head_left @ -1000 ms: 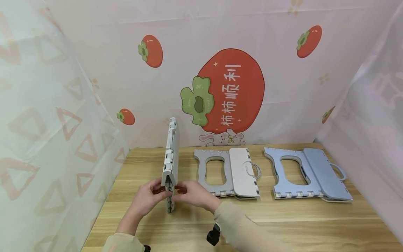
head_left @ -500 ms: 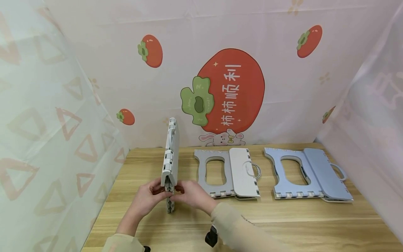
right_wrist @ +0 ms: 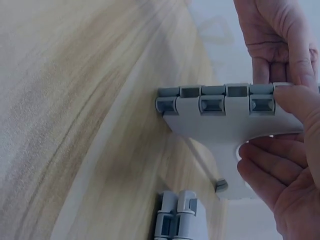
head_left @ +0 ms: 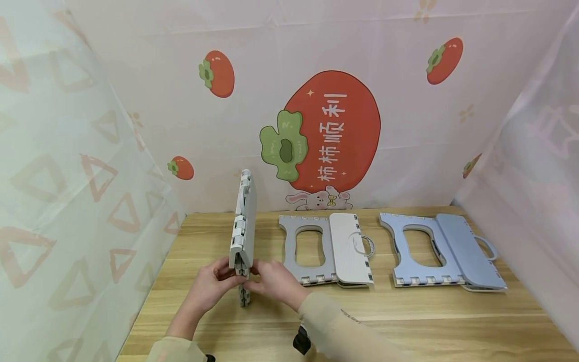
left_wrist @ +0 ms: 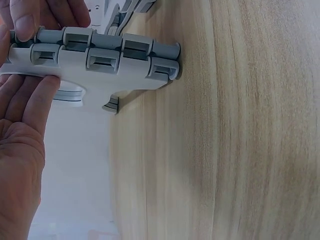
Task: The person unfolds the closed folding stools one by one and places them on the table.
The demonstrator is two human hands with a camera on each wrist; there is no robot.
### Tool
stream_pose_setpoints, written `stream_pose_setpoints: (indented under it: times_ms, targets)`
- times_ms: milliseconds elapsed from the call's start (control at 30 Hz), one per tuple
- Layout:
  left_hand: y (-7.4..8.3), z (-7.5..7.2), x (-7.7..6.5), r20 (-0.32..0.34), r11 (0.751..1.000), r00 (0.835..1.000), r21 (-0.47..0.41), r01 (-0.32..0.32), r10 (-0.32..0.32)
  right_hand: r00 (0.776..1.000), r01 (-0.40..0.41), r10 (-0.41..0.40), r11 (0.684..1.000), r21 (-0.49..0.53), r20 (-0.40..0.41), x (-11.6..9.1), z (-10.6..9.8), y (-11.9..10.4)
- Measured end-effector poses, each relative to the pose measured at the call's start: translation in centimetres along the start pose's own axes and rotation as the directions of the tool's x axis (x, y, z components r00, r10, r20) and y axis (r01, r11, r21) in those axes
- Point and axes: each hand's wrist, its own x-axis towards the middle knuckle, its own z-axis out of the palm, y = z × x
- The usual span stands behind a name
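Note:
A grey-and-white folding stool, folded flat, stands upright on its edge at the left of the table, seen nearly edge-on. My left hand grips its lower near part from the left side, while my right hand grips it from the right. Both thumbs lie at the near hinged edge. In the right wrist view the right fingers reach in at the cut-out of the leg panel. Left fingers lie along the other panel face in the left wrist view.
To the right on the wooden table lies a second folded stool, grey and white, with a carry handle. Farther right lies a blue folded stool. Printed cloth walls enclose the back and both sides.
The top of the upright stool has shifted slightly left. My right hand and forearm have moved a little left too; the left hand has hardly moved.

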Motion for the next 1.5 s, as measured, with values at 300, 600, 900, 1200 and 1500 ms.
stream_pose_setpoints:
  times_ms: [300,600,900,1200,1500]
  targets:
    - [0.0,-0.2,-0.2,-0.008,1.000,1.000,0.003,0.000,0.000,0.999,0.047,-0.047,0.999,-0.004,0.015,0.2,0.1,0.2]
    - [0.1,-0.2,0.0,0.007,1.000,1.000,0.018,-0.004,0.004,0.999,0.036,-0.036,0.999,0.011,0.006,0.1,0.2,0.4]
    - [0.1,-0.3,0.0,0.003,1.000,1.000,0.013,-0.002,0.002,1.000,0.023,-0.023,0.999,0.024,0.019,0.0,0.1,0.3]
    - [-0.1,-0.7,-0.2,-0.007,1.000,1.000,0.020,-0.009,0.009,0.999,0.036,-0.037,0.999,0.023,0.017,0.0,0.2,0.3]
    - [-0.2,-1.2,-0.5,-0.024,0.999,1.000,0.044,0.005,-0.004,0.999,0.041,-0.041,0.999,0.008,0.011,0.1,0.4,0.1]
